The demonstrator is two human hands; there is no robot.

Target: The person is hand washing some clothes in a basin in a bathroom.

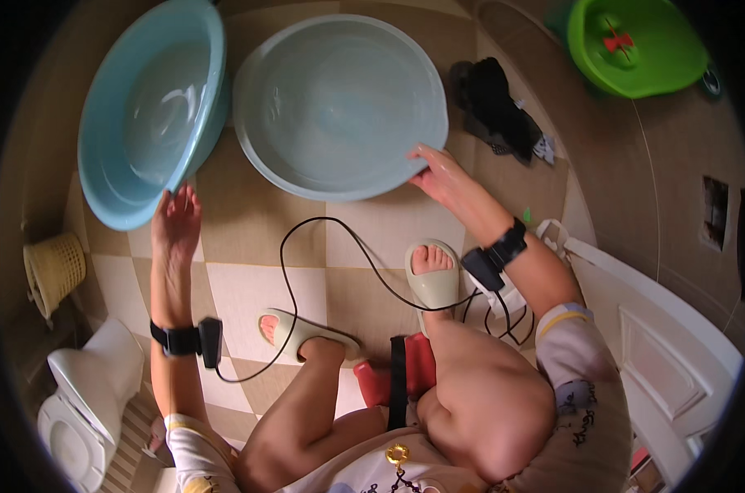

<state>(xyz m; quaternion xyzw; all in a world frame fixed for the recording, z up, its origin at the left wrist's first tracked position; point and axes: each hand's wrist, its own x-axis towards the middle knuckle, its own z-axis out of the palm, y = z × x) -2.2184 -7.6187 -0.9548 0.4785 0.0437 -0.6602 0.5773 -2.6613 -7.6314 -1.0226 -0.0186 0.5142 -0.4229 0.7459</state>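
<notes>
My left hand (pixel 176 227) grips the lower rim of a light blue plastic basin (pixel 110 129), which is tipped up on its side with its open face towards me. On the rim of a round grey-blue plastic basin (pixel 341 111), my right hand (pixel 435 174) has its thumb inside and its fingers underneath. That basin faces up, and its inside looks wet, with no laundry in it. Whether its base rests on the tiles is hidden. Both forearms wear black strapped devices.
A black cable (pixel 372 262) loops between my forearms above the tiles. Dark cloth items (pixel 498 105) lie right of the basins. A green basin (pixel 668 55) is at the upper right. At left are a yellow wastebasket (pixel 55 271) and a toilet (pixel 95 394); a white door (pixel 668 363) stands at right.
</notes>
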